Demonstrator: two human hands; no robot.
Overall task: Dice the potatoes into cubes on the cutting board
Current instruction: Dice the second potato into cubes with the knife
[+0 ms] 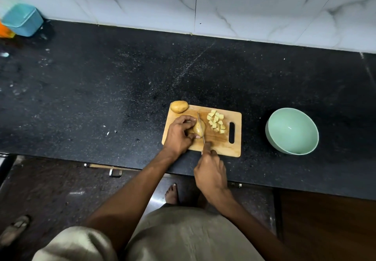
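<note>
We are looking down at a wooden cutting board lying on a dark speckled tabletop, its handle slot toward the right. Our left hand is curling its fingers over a potato piece at the middle of the board, pinning it down, the fingertips sitting just left of the blade. Our right hand is gripping the handle of a knife, the handle itself hidden inside the fist, with the forefinger reaching forward toward the blade. The thin blade is running away from us across the potato piece, resting on its top toward its right side; how deep it is sitting we cannot tell.

A heap of potato cubes, pale yellow with bits of skin, is lying on the board to the right of the blade, between it and the handle slot. A whole unpeeled potato is sitting at the board's far left corner, partly overhanging the edge.

A pale green bowl is standing on the tabletop to the right of the board, apart from it. At the far left, against the marble-patterned wall, a blue container is standing.
</note>
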